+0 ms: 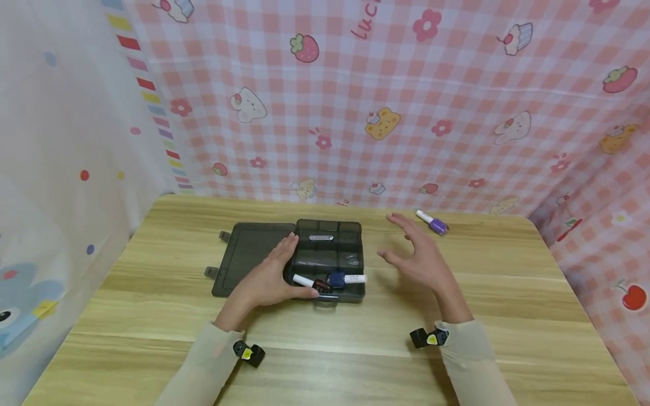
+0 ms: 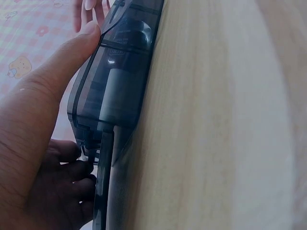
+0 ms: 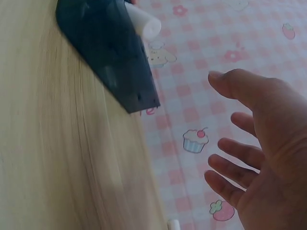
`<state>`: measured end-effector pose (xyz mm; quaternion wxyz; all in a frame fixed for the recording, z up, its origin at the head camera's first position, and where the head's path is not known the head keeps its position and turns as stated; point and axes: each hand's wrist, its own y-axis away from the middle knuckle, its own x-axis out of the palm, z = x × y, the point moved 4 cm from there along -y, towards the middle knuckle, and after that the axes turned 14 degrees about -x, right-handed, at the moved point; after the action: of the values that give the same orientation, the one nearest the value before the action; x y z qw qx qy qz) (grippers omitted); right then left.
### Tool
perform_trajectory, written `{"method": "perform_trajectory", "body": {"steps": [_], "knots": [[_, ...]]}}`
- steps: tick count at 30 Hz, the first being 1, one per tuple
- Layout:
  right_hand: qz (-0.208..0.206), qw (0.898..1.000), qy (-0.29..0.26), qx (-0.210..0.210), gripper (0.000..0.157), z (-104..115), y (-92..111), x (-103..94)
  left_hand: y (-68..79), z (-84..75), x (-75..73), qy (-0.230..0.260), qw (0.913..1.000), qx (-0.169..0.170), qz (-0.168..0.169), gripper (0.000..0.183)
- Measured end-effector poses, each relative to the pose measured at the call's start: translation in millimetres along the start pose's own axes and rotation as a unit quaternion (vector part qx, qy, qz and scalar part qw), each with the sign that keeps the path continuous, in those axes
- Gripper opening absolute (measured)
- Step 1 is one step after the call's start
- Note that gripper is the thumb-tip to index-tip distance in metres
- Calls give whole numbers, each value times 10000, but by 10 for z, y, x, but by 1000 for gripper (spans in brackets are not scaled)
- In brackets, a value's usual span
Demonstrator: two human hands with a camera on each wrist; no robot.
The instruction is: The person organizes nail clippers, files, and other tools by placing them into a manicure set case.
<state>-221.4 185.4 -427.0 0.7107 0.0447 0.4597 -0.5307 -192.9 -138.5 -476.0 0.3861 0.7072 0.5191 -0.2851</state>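
A dark translucent organizer box lies opened flat on the table, its lid folded out to the left. My left hand holds the box at its left front, thumb on the front rim and fingers along the hinge side. Across the front compartment lie a dark brown nail polish bottle and a blue nail polish bottle, both white-capped; the blue one's cap sticks out past the right wall. To the right of the box, my right hand hovers with fingers spread, holding nothing.
A purple nail polish bottle lies near the table's back edge, beyond my right hand. In the box's rear compartment sits a silvery nail clipper. Checked cloth hangs behind the wooden table.
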Motion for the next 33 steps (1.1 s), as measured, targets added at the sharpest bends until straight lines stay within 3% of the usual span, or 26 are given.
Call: {"method": "perform_trajectory", "body": {"steps": [7, 11, 17, 24, 33], "knots": [[-132, 9993, 338, 30, 80, -172, -1, -93, 5, -8, 1, 24, 10000, -36, 5, 138], [-17, 9984, 506, 270, 85, -305, 8, -146, 7, -9, -4, 31, 10000, -37, 4, 138], [192, 9969, 446, 621, 89, -526, 55, -215, 6, -4, -2, 2, 10000, -48, 5, 138], [-20, 9970, 516, 581, 86, -739, 95, -332, 12, -10, -4, 8, 10000, -55, 19, 137], [-8, 9946, 366, 968, 87, -949, 148, -422, 9, -11, -6, 12, 10000, -52, 20, 137]]}}
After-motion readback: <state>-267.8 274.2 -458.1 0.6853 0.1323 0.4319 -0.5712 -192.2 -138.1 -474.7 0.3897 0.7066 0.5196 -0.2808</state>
